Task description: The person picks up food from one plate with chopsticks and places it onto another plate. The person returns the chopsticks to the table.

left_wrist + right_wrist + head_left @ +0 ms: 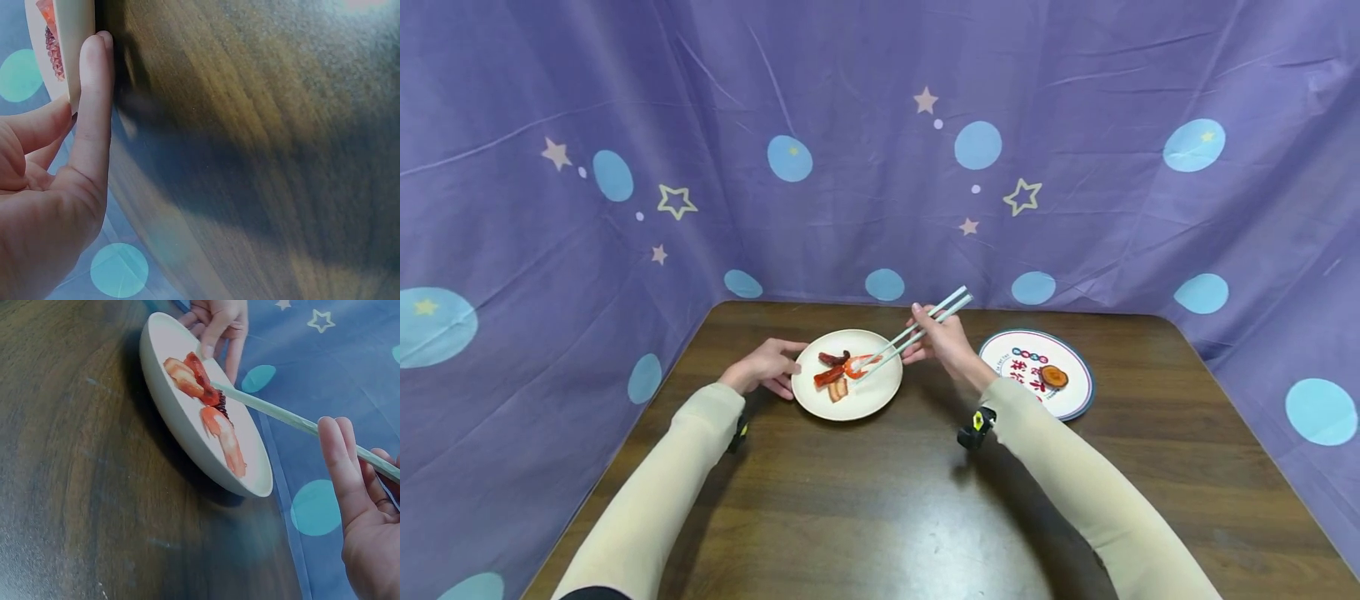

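Note:
At the plate's left rim is my left hand [763, 365], with its thumb on the edge and fingers against the side and underneath. The round cream plate [859, 408] carries several food pieces: an orange-red and white piece [226, 440], a red strip [830, 376], a pale streaked slice [838, 389] and a dark curled piece [832, 359]. My right hand [946, 340] grips a pair of pale green chopsticks [889, 358]. Their tips reach over the plate from the right, overlapping the orange-red piece in the head view.
Right of my right hand lies a white oval plate [1078, 383] with a blue rim and red lettering, partly behind my forearm. A round brown slice [1054, 377] sits on it. The wooden table [865, 508] meets a purple curtain [850, 233] at its back.

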Demonstrator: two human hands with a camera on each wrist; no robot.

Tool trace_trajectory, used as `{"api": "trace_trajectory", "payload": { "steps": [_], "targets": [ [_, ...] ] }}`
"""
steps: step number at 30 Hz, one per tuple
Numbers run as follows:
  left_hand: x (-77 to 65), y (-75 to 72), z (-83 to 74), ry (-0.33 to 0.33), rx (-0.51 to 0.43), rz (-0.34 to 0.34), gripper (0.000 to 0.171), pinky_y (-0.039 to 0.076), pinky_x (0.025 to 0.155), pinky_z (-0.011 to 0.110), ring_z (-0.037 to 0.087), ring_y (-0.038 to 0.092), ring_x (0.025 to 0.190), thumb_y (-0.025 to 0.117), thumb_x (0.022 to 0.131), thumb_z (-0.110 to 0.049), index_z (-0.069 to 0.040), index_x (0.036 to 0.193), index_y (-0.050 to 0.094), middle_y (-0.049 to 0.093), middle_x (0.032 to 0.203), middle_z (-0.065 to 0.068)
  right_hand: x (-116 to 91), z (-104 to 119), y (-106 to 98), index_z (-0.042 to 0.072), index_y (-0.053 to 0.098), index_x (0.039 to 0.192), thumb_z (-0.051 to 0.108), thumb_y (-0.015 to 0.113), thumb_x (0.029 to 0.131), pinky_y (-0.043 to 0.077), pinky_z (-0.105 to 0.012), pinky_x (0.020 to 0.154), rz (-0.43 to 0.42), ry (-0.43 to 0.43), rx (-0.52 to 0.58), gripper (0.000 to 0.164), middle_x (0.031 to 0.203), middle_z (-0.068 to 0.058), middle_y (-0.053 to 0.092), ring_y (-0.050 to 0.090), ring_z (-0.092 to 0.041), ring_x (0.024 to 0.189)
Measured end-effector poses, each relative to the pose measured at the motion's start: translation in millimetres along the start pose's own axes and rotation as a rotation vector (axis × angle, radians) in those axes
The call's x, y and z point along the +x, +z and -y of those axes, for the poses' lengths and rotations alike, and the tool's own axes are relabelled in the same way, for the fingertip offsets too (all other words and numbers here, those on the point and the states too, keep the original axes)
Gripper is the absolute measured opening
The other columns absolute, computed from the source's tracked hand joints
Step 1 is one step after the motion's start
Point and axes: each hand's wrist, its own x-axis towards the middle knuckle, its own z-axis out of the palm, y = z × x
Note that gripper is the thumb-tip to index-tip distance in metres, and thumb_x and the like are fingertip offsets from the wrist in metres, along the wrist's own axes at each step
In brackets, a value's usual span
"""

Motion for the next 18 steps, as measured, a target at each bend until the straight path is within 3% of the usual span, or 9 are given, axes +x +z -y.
{"api": "trace_trajectory", "payload": {
  "steps": [3,6,13,18],
  "targets": [
    [0.5,-0.1,1.1,0.000,-0.004,0.000,0.065,0.069,0.063,0.039,0.023,0.071,0.063,0.052,0.104,0.005,0.000,0.165,0.030,0.068,0.096,0.022,-2,2,-4,-0.013,0.056,0.103,0.027,0.052,0.113,0.068,-0.048,0.061,-0.006,-0.014,0.013,0.041,0.077,-0.029,0.064,0.072,-0.027,0.057],
    [0.4,0.2,2.1,0.000,-0.008,0.003,0.065,0.069,0.064,0.039,0.023,0.071,0.064,0.052,0.103,0.005,-0.001,0.165,0.030,0.068,0.096,0.022,-4,2,-9,-0.016,0.054,0.105,0.027,0.050,0.114,0.068,-0.048,0.061,-0.008,-0.015,0.011,0.043,0.075,-0.025,0.065,0.073,-0.027,0.057],
    [-0.3,0.9,0.1,-0.001,-0.007,-0.001,0.065,0.069,0.063,0.039,0.024,0.072,0.064,0.052,0.104,0.005,0.000,0.165,0.031,0.069,0.098,0.023,-8,6,-17,-0.005,0.059,0.098,0.027,0.050,0.114,0.068,-0.048,0.062,-0.010,-0.027,-0.001,0.037,0.073,-0.019,0.067,0.073,-0.027,0.059],
    [0.1,-0.3,0.7,0.000,-0.008,0.009,0.066,0.069,0.064,0.040,0.025,0.072,0.065,0.052,0.103,0.006,0.000,0.165,0.029,0.069,0.099,0.024,-11,11,-20,-0.007,0.059,0.099,0.027,0.050,0.114,0.068,-0.048,0.062,-0.012,-0.037,-0.002,0.038,0.076,-0.020,0.066,0.073,-0.027,0.059]
  ]
}}
